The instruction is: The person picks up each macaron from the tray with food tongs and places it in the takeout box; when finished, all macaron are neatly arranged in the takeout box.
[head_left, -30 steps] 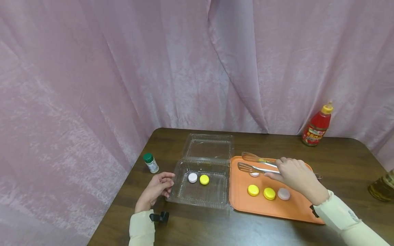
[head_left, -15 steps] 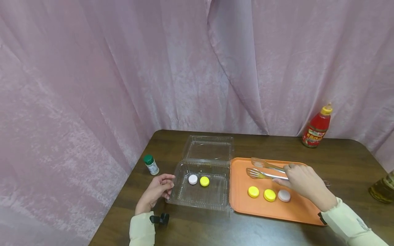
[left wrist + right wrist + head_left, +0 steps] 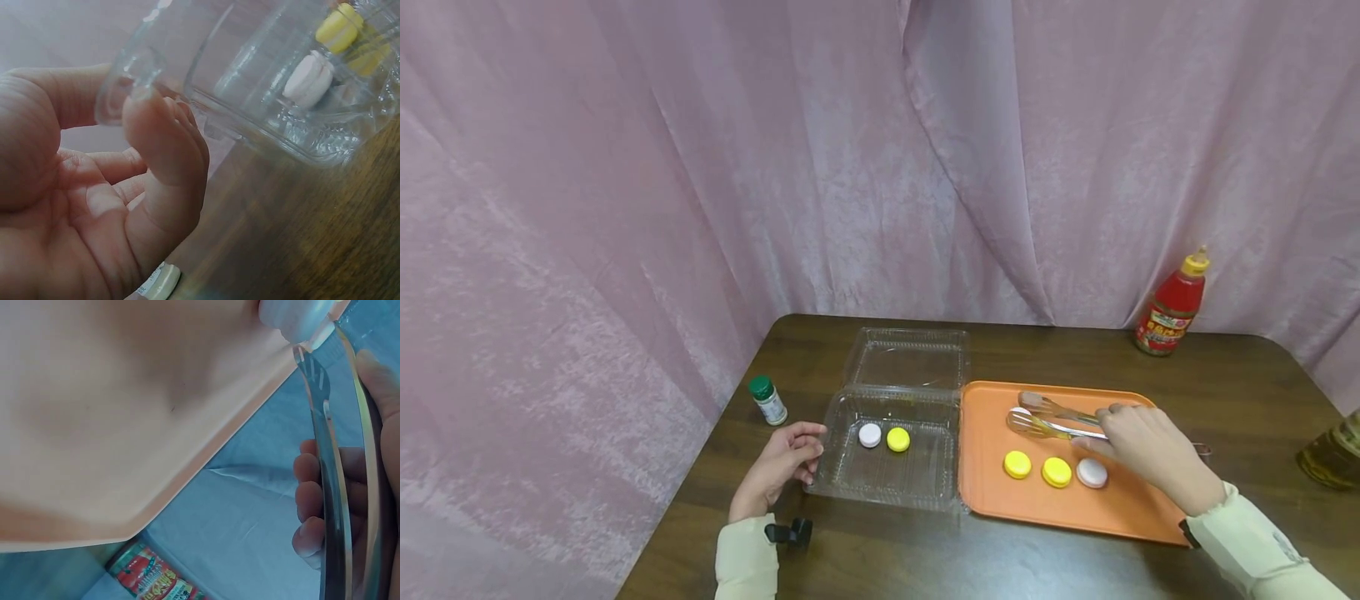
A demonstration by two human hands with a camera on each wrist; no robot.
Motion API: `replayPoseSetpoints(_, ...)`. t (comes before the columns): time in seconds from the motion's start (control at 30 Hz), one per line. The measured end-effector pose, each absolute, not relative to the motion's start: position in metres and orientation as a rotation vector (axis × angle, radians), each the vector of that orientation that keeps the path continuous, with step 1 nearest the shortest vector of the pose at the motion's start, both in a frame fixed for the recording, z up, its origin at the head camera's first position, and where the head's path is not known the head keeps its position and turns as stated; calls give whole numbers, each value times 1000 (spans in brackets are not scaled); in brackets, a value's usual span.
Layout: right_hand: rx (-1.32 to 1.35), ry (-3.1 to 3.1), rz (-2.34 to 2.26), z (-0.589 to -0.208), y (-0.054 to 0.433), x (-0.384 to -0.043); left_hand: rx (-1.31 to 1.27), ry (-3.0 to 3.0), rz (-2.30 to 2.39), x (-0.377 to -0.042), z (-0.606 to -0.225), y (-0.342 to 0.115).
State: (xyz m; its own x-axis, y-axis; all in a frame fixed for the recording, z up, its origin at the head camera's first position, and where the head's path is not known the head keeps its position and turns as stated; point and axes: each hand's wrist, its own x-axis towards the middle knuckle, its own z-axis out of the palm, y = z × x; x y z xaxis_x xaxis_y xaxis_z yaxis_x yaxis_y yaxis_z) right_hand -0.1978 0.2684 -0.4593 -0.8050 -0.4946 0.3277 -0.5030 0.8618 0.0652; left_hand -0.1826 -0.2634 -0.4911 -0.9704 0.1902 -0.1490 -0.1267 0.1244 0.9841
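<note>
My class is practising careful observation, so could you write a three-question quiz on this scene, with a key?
1. Which hand holds the tongs?

2. True or false: the clear container is closed.

3. How many yellow macarons can be seen on the orange tray?
A) one
B) two
C) four

Key:
1. The right hand.
2. False; the clear container stands open.
3. B.
</note>
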Motion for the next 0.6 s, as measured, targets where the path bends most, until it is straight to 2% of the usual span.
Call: replayPoseSetpoints(0.6,785,-2649,89,-456,268,-198,28,2153,1924,-181,-485,-262)
